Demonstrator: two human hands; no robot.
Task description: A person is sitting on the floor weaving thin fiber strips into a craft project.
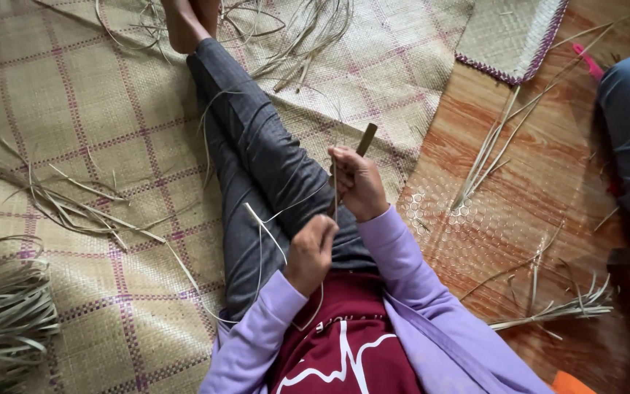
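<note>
Woven mat (96,117) lies under the outstretched leg; nearer, left hand (309,252) pinches a pale reed strip (264,226), which runs up to the right hand (357,182) (fist closed around a slim stick (364,140)) just beyond

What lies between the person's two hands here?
In the head view, a thin pale reed strip runs from the left hand up to the right hand, over the grey trouser leg.

A large woven mat (96,109) with purple lines covers the floor, and loose dry strips (52,201) lie on it. A smaller mat (508,33) with purple edge lies on the wooden floor (548,190), near a bundle of strips (555,310).
</note>
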